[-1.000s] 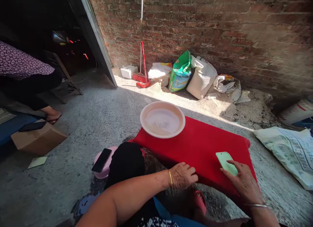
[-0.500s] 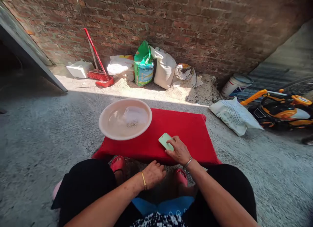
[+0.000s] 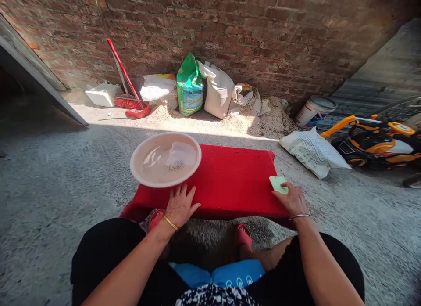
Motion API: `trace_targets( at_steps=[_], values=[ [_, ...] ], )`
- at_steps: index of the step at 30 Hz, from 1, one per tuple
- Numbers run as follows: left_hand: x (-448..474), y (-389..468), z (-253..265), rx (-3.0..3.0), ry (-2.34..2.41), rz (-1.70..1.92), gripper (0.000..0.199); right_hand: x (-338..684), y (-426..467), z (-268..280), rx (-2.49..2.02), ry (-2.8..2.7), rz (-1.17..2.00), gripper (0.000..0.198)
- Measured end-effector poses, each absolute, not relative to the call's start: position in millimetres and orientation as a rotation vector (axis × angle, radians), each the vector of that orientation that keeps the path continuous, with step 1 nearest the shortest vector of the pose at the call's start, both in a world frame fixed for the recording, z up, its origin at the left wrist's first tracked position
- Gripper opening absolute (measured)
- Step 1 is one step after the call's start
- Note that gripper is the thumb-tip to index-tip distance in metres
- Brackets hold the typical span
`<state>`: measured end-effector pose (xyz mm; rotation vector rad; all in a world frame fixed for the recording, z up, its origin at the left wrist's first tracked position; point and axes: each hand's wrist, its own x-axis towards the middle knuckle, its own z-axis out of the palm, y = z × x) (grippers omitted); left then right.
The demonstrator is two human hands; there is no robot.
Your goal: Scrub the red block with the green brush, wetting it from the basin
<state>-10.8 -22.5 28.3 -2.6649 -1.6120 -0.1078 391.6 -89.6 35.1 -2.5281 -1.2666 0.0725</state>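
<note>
The right hand has moved the green phone from mid-surface to the right edge of the red table. The left hand has advanced from the near edge onto the surface, fingers now spread, just beside the basin.

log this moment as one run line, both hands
left hand: spread, near basin | right hand: touching pale green slab | basin: on red cover, left end

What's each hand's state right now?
Left hand: open, fingers spread, holding nothing, at the red cloth beside the basin.
Right hand: closed on the pale green phone-shaped item, thumb and fingers on it.
</note>
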Motion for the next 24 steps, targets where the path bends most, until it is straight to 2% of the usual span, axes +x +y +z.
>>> trace_targets(
  at_steps=[2, 4, 9, 12, 16, 24],
  values=[
    [-13.8, -23.3, 23.6, -2.589, -1.676, -0.027, 0.069, 350.9, -70.7, 40.1, -2.347, -1.434, 0.105, 0.045],
    [-12.4, -25.8, 18.0, -2.581, -1.665, 0.049, 0.076, 304.0, -50.8, 44.0, -2.168, -1.611, 0.173, 0.044],
    [-4.8, -30.1, 7.5, -2.544, -1.615, 0.157, 0.082, 200.5, -19.7, 43.4, -1.965, -1.923, 0.324, 0.043],
    [-5.4, -29.0, 6.2, -2.549, -1.577, 0.152, 0.082, 178.0, -12.2, 39.9, -1.956, -2.008, 0.358, 0.041],
    [-6.6, -27.8, 7.5, -2.549, -1.559, 0.149, 0.082, 213.7, -11.4, 38.4, -2.088, -1.923, 0.386, 0.041],
    [-3.6, -27.0, 12.0, -2.575, -1.576, 0.175, 0.083, 391.6, -69.6, 26.7, -2.499, -1.220, 0.183, 0.045]
  ],
)
